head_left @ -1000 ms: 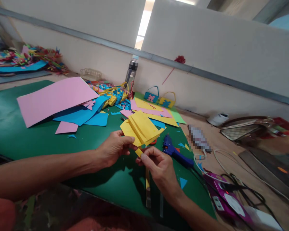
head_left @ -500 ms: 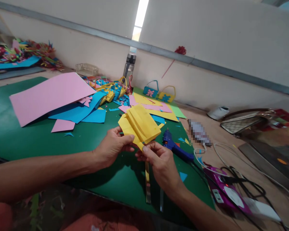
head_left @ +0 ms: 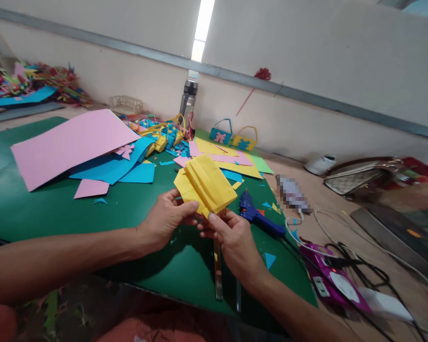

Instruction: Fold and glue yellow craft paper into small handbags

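Both hands hold a folded yellow paper bag (head_left: 214,183) above the green table mat (head_left: 142,266). My left hand (head_left: 169,216) pinches its lower left flap, thumb on top. The fingers of my right hand (head_left: 231,237) are closed on the lower corner near the side fold, with the thumb pressing from above. Creased folds run along the piece's left side. Right of it lies a blue glue gun (head_left: 258,216), its nozzle pointing away. Below the hands, a metal ruler-like strip (head_left: 218,278) and a clear stick (head_left: 238,294) lie on the mat.
A large pink sheet (head_left: 74,145) and blue sheets (head_left: 137,172) lie left. Behind are a pile of small paper bags (head_left: 164,135), a bottle (head_left: 188,99) and two finished paper handbags (head_left: 244,142). A purple power strip (head_left: 331,280) with cables sits right, near a purse (head_left: 356,178).
The view has shifted slightly. My right thumb has moved up a little along the yellow paper's lower corner. Both hands keep their hold.
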Demonstrator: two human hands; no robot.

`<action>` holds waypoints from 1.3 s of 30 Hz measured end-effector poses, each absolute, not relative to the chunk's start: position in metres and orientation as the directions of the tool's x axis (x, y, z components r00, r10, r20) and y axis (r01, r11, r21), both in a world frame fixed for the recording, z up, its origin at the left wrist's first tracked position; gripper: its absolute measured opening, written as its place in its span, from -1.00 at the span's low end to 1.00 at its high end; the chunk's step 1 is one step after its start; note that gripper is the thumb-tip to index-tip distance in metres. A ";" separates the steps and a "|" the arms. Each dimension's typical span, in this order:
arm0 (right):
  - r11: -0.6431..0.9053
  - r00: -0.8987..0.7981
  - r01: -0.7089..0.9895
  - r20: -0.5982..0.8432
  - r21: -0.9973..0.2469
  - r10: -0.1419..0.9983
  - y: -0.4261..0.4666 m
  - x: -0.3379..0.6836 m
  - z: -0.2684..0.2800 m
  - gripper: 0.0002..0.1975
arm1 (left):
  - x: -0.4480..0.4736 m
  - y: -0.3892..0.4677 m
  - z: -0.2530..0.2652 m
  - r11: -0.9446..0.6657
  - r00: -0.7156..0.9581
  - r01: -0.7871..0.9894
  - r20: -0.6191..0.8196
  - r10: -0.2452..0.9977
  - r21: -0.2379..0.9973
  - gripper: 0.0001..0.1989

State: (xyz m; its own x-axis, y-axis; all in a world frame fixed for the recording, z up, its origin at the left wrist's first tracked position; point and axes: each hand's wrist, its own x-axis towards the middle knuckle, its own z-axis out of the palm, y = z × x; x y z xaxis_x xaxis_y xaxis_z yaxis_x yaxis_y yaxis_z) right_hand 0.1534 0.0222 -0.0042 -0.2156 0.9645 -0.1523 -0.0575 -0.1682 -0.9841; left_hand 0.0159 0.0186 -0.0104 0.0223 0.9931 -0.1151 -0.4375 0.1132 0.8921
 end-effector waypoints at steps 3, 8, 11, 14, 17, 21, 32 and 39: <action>-0.180 -0.210 -0.078 -0.160 -0.981 0.965 0.022 0.153 -0.005 -0.72 | 0.016 0.018 -0.010 0.111 0.026 -0.433 -0.111 0.993 0.894 -0.73; -0.187 -0.213 -0.116 -0.159 -0.975 0.964 0.024 0.154 -0.007 -0.73 | 0.018 0.018 -0.009 0.099 0.015 -0.423 -0.103 0.995 0.901 -0.75; -0.200 -0.210 -0.123 -0.171 -0.972 0.963 0.024 0.154 -0.008 -0.73 | 0.019 0.018 -0.009 0.091 -0.003 -0.414 -0.102 0.995 0.906 -0.75; -0.208 -0.208 -0.134 -0.177 -0.969 0.962 0.025 0.154 -0.008 -0.74 | 0.019 0.018 -0.010 0.085 -0.008 -0.402 -0.096 0.995 0.912 -0.76; -0.209 -0.212 -0.136 -0.177 -0.969 0.961 0.025 0.154 -0.010 -0.77 | 0.019 0.018 -0.011 0.079 0.002 -0.392 -0.085 0.996 0.917 -0.76; -0.206 -0.213 -0.124 -0.176 -0.971 0.961 0.026 0.155 -0.011 -0.78 | 0.020 0.017 -0.012 0.070 0.012 -0.387 -0.071 0.997 0.920 -0.76; -0.212 -0.186 -0.109 -0.190 -0.971 0.964 0.027 0.153 -0.013 -0.79 | 0.020 0.016 -0.016 0.052 0.017 -0.421 -0.050 0.999 0.905 -0.67; -0.214 -0.191 -0.130 -0.188 -0.968 0.964 0.027 0.153 -0.016 -0.80 | 0.020 0.015 -0.017 0.051 0.041 -0.417 -0.037 0.998 0.908 -0.72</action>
State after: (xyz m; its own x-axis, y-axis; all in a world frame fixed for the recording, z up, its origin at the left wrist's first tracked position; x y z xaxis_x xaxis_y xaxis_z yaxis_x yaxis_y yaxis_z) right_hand 0.1534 0.0274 -0.0155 -0.1905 0.9636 -0.1877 -0.1295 -0.2142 -0.9682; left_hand 0.0201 0.0153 -0.0166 0.0409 0.9985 -0.0375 -0.4168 0.0512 0.9076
